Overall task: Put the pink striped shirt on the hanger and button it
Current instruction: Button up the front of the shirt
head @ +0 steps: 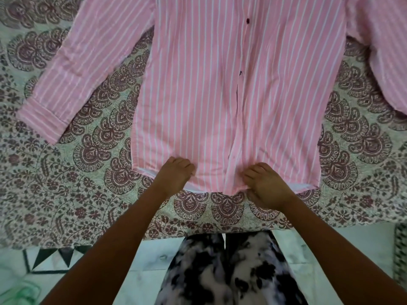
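Note:
The pink striped shirt (198, 89) lies flat and front up on a patterned bedspread (92, 164), hem toward me, with both sleeves spread out to the sides. A dark button (248, 20) shows high on its placket, and the placket gapes slightly lower down. My left hand (174, 172) grips the hem left of the placket with curled fingers. My right hand (264, 183) grips the hem at the placket's lower end. No hanger is in view; the collar is cut off by the top edge.
The bedspread's front edge (198, 232) runs just in front of my legs in black-and-white trousers (224, 274). Tiled floor (136, 260) shows below it, with a green object (19, 291) at the lower left corner.

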